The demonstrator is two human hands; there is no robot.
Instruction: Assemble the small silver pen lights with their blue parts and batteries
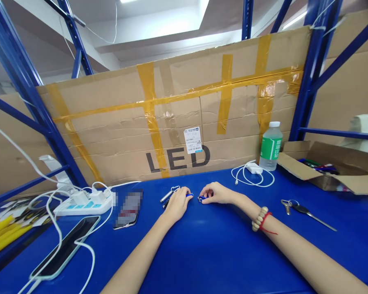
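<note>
Both hands rest on the blue table (pixel 202 253) near the cardboard wall. My left hand (pixel 178 202) is curled, its fingers closed on a small blue pen-like piece (pixel 189 195). A slim silver pen-shaped item with a ring (pixel 168 194) lies just left of that hand, touching its fingers. My right hand (pixel 216 192) pinches a small blue part (pixel 201 199) at its fingertips, a short gap from the left hand. A bead bracelet and red string (pixel 261 219) sit on my right wrist.
A water bottle (pixel 270 147) and white charger with coiled cable (pixel 253 171) stand at the back right, beside an open cardboard box (pixel 331 167). Keys (pixel 297 208) lie at right. A power strip (pixel 82 203) and two phones (pixel 64 247) lie at left.
</note>
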